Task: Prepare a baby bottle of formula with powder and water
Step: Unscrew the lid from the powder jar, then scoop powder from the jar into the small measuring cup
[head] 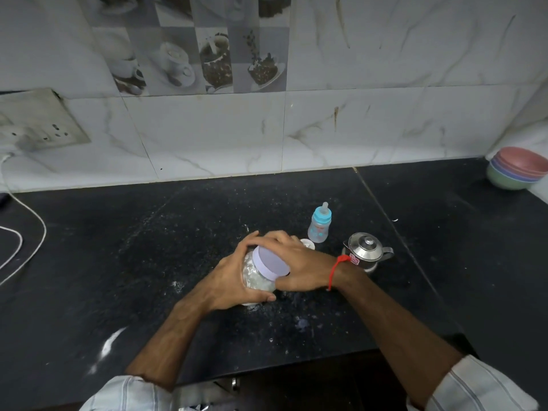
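A clear jar of white powder (255, 277) stands on the black counter (148, 262), tilted slightly, with a pale lilac lid (271, 262) on top. My left hand (234, 280) wraps around the jar's body. My right hand (299, 268) grips the lid from the right and far side. Behind them stands a small baby bottle (319, 225) with a blue collar and teat, upright. A small steel kettle (366, 252) with a knobbed lid sits to the right of my right wrist. A white round object (308, 244) peeks out behind my right hand.
A stack of coloured bowls (517, 169) sits at the far right corner. A white cable (20, 241) loops over the counter's left side below a wall socket (38, 123). White powder smears mark the counter near the front edge (109, 345).
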